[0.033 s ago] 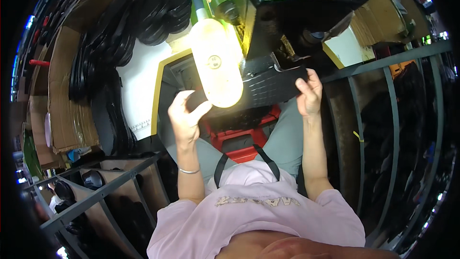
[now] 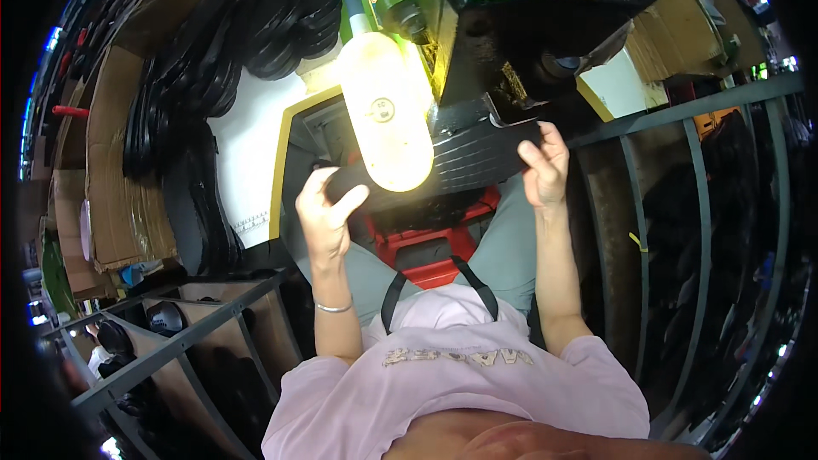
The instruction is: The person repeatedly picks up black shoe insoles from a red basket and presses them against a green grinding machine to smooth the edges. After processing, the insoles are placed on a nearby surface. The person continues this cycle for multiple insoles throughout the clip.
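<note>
A long black shoe sole (image 2: 481, 158) with pale lines across its face is stretched between my hands, under the machine head (image 2: 520, 21). My left hand (image 2: 324, 217) pinches its left end between thumb and fingers. At the other end, my right hand (image 2: 545, 172) grips the edge with the thumb on top. A bright oval lamp (image 2: 388, 132) hangs over the sole and hides part of its left half. The sole's far edge lies close to a small metal part (image 2: 507, 111) of the machine; whether they touch I cannot tell.
Stacks of black soles (image 2: 204, 51) lie on the white table (image 2: 247, 136) at the left, beside a cardboard box (image 2: 128, 162). Metal-railed racks (image 2: 703, 187) stand at the right and lower left (image 2: 187, 345). Below the sole is a red frame (image 2: 426, 243) between my knees.
Both hands and the sole have shifted slightly to the left. More of the pale lines on the sole show now.
</note>
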`<action>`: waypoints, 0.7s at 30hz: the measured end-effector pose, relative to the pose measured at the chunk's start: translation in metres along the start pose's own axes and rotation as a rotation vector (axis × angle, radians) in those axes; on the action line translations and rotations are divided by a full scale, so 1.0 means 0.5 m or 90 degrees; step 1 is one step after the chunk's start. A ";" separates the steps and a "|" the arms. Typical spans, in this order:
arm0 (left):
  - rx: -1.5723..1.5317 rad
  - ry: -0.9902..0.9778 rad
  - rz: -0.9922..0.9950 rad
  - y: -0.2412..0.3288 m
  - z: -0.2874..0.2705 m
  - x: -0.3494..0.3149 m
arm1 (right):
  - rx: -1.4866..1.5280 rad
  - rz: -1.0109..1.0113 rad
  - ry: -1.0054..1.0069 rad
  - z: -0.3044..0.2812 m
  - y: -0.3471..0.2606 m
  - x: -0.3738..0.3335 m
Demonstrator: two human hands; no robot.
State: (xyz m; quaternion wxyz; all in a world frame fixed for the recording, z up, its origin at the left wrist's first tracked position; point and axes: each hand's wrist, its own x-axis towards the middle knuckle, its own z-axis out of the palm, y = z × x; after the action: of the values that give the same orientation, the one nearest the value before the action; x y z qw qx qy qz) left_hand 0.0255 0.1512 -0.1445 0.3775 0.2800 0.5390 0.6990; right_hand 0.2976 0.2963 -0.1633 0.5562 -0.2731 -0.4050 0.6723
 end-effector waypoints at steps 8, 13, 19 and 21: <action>0.111 -0.173 -0.198 -0.109 -0.089 -0.101 | -0.177 -0.043 -0.133 0.136 0.016 0.002; 0.175 -0.232 0.039 -0.034 0.125 0.005 | -0.328 -0.098 -0.028 0.134 0.051 -0.019; 0.110 -0.109 0.118 -0.088 0.179 -0.005 | -0.255 0.345 -0.189 -0.054 0.138 -0.234; 0.057 -0.086 0.095 -0.096 0.179 -0.021 | -0.107 0.412 -0.052 -0.116 0.151 -0.304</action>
State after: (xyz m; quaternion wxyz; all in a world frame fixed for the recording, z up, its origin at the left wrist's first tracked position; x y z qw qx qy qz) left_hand 0.1135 0.1973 -0.1672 0.3468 0.3823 0.5209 0.6798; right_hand 0.3408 0.1588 -0.2703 0.2726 -0.4052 -0.3730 0.7889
